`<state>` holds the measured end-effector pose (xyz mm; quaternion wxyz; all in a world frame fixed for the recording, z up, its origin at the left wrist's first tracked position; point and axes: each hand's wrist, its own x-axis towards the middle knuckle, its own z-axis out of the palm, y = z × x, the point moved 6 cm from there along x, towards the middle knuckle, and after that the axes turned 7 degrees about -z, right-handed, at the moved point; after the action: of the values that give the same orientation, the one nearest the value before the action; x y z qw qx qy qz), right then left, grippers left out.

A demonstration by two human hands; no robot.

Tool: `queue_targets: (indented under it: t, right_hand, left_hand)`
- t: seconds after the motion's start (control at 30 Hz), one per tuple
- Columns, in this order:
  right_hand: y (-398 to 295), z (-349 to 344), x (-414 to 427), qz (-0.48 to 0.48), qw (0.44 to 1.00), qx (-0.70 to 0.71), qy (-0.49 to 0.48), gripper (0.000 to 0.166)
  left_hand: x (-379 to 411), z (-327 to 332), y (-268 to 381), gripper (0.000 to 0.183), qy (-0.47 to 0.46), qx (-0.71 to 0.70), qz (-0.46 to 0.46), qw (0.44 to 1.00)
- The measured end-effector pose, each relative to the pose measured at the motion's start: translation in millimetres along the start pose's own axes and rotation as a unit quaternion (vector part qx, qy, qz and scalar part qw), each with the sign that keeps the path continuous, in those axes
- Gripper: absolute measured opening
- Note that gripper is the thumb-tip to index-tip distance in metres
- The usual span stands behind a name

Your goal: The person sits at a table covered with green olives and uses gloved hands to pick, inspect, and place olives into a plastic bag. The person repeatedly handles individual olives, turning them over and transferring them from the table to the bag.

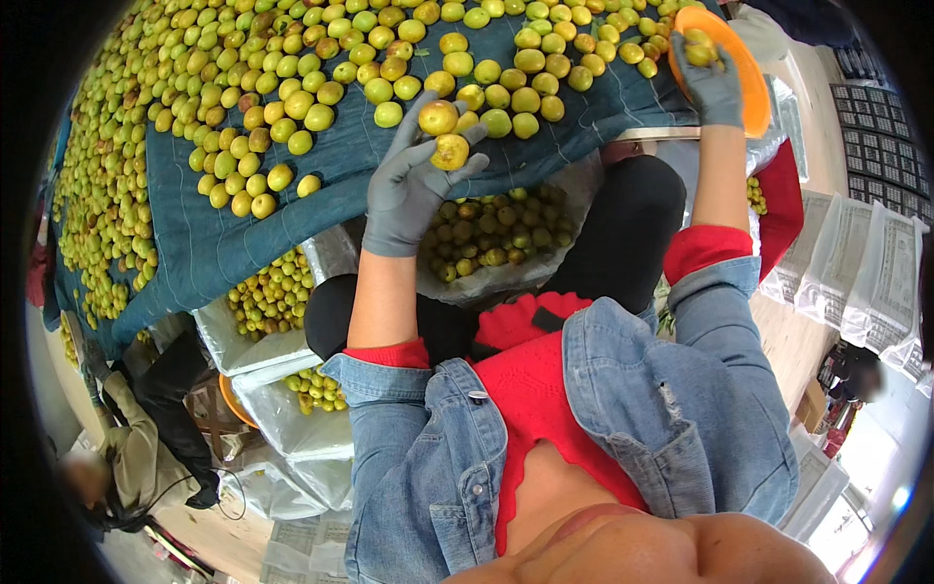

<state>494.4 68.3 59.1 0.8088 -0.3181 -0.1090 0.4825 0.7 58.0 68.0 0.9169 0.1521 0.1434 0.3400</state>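
My left hand [405, 179], in a grey glove, holds two yellow-green fruits with brown blemishes; one fruit [450, 152] rests by the thumb, the other [438, 117] at the fingers. It is raised over the near edge of a table covered in blue-green cloth [190, 241], where many round green and yellow fruits [314, 36] are spread. At the right end of the table my right hand [711, 84], gloved too, holds yellow-brown fruit [699, 50] at the mouth of an orange plastic basket [751, 80]. The fruit there is partly hidden by the fingers.
Below the table edge stand lined containers of fruit [503, 233], one between my knees, and a plastic-lined crate [226, 339] at the left. Another person [146, 438] sits at the lower left. Stacked dark crates [875, 139] and plastic-wrapped crates [854, 270] stand at the right.
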Motion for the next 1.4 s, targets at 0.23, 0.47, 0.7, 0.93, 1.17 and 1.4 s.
queue_targets:
  t: [0.23,0.47,0.7,0.93,1.17,1.4]
  right_hand:
    - [18.5,0.9,-48.9,0.034,0.992,0.089,-0.082,0.053]
    - [205.3,168.0,-217.2,0.044,0.782,-0.513,-0.351,0.062]
    - [220.6,149.9,-207.7,0.048,0.832,-0.473,-0.285,0.047]
    - [50.6,-6.3,-41.6,-0.008,0.947,-0.31,-0.08,0.032]
    - [-20.3,-41.2,-22.2,-0.121,0.982,-0.145,0.006,0.042]
    - [203.3,146.9,-168.8,-0.091,0.664,-0.615,-0.416,0.029]
  left_hand:
    - [12.6,-16.8,-20.8,0.044,-0.037,-0.051,-0.051,0.997]
    - [18.1,-14.2,-27.2,0.044,0.064,-0.009,0.032,0.997]
    - [16.9,-18.4,-28.1,0.052,0.105,-0.001,0.043,0.994]
    - [-15.0,-36.0,42.7,0.035,0.207,0.092,0.166,0.96]
    - [-20.4,-56.1,54.2,0.033,0.334,0.155,0.137,0.92]
    - [-16.3,-53.6,53.2,0.026,0.308,0.479,0.145,0.809]
